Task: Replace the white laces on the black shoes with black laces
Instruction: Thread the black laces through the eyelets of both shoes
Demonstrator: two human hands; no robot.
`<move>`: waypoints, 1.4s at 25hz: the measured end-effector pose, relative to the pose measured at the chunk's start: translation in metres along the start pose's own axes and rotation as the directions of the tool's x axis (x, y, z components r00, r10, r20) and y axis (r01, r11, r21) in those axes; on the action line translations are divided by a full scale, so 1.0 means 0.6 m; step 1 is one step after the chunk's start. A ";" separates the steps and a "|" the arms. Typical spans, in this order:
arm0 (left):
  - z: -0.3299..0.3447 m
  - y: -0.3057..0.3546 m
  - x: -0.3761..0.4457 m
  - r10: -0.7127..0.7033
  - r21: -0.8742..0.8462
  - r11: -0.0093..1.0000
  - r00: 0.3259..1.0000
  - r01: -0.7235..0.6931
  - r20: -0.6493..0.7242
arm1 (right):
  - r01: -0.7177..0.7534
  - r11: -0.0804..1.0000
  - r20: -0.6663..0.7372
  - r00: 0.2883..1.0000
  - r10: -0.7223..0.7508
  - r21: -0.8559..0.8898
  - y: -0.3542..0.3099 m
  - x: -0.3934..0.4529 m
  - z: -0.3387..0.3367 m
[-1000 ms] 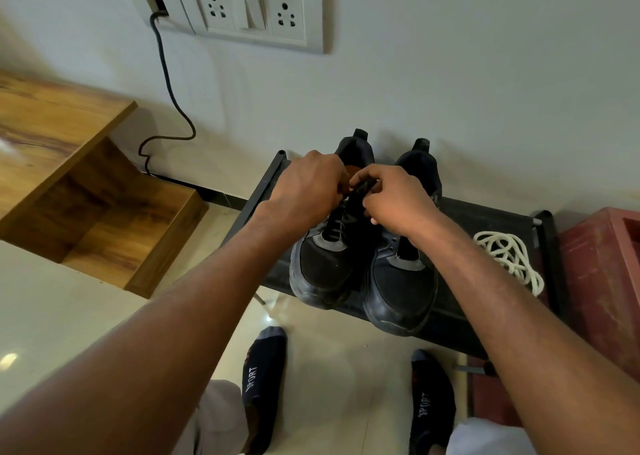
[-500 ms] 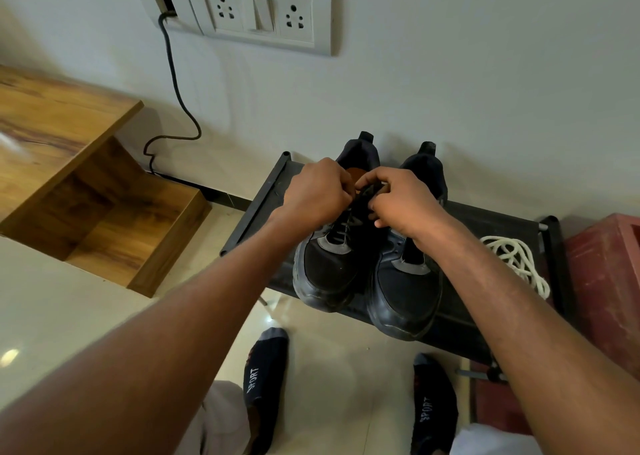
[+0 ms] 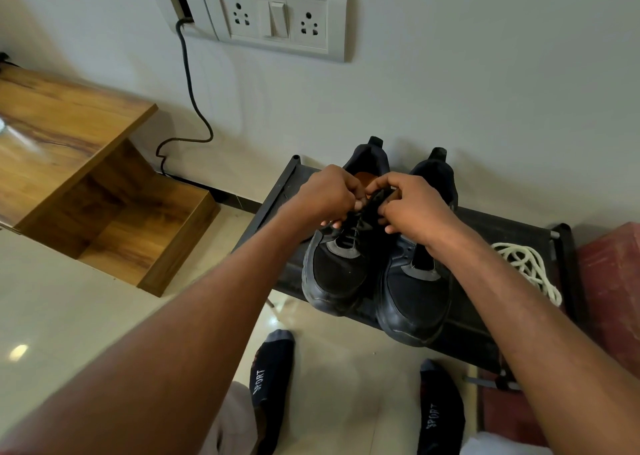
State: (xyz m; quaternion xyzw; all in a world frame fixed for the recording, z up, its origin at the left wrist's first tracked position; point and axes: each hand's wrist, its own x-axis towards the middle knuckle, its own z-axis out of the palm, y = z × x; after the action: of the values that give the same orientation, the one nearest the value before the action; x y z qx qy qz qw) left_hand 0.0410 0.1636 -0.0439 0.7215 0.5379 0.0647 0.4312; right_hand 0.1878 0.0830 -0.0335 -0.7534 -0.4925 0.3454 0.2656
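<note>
Both hands meet over the throat of the left-hand black shoe [image 3: 341, 264]: the left hand [image 3: 327, 196] and the right hand [image 3: 414, 209] each have fingers curled and pinching the black lace [image 3: 375, 196] near the top eyelets, thumbs and forefingers close together. Black lacing runs down the tongue of this shoe to its grey eyelet panel. Its companion, the second black shoe [image 3: 415, 292], stands touching it on the right, toe toward the viewer; whether it is laced cannot be told, since the right wrist covers its throat. Both shoes sit on the top tier of a black shoe rack [image 3: 485, 323], heels toward the wall, toes overhanging the front edge. A loose coil of white laces [image 3: 528, 267] lies on the same tier, near the right end and apart from the shoes. An open wooden shelf unit [image 3: 104, 219] stands to the left, its visible compartment holding nothing discernible. Above, a wall socket plate [image 3: 273, 18] has a black cable [image 3: 194, 101] trailing down. Two feet in dark socks [image 3: 272, 361] printed SPORT stand on the tiled floor [image 3: 69, 316].
</note>
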 end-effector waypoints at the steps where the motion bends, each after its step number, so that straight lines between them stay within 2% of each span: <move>1: 0.004 0.002 0.000 0.013 0.007 1.000 1.000 -0.013 -0.002 | 0.001 1.000 -0.003 1.000 -0.001 -0.007 0.000 0.000 0.000; 5: 0.011 0.003 0.001 0.050 0.085 0.995 0.996 -0.043 -0.076 | 0.023 0.998 -0.017 1.000 -0.024 -0.066 -0.002 -0.001 0.004; 10: 0.006 0.010 -0.003 0.107 0.232 0.970 0.986 -0.076 -0.125 | 0.008 0.999 -0.016 1.000 -0.009 -0.044 0.000 0.000 0.001; 11: 0.001 0.006 -0.001 0.116 0.218 0.972 0.988 -0.092 -0.103 | 0.009 0.999 -0.014 1.000 -0.009 -0.043 0.000 0.000 0.000; 14: -0.016 -0.008 0.004 0.122 0.028 0.992 0.992 -0.122 0.022 | 0.012 0.999 -0.008 1.000 -0.013 -0.036 0.001 0.002 0.001; 16: -0.017 -0.012 0.005 0.138 0.020 0.990 0.990 -0.139 0.038 | 0.017 0.999 -0.006 1.000 -0.018 -0.037 0.002 0.002 0.001; 22: -0.002 0.007 0.002 0.160 0.239 0.962 0.982 -0.133 -0.098 | 0.035 0.997 -0.004 0.999 -0.036 -0.065 0.002 0.002 0.000; 28: -0.005 0.006 -0.005 0.215 0.326 0.935 0.955 -0.140 -0.205 | 0.025 0.999 -0.014 1.000 -0.025 -0.044 0.002 0.004 -0.002; 31: -0.009 0.000 0.002 0.244 0.294 0.936 0.958 -0.193 -0.148 | 0.031 0.999 -0.004 0.999 -0.031 -0.045 0.002 0.004 -0.003; 35: -0.006 -0.007 0.008 0.216 0.139 0.969 0.974 -0.205 -0.071 | 0.027 0.999 -0.005 1.000 -0.028 -0.034 0.004 0.004 -0.003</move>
State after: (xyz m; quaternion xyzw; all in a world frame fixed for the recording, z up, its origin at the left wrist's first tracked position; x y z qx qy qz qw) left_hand 0.0377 0.1697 -0.0465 0.7976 0.4795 0.1057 0.3503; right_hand 0.1910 0.0842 -0.0348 -0.7518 -0.5078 0.3314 0.2590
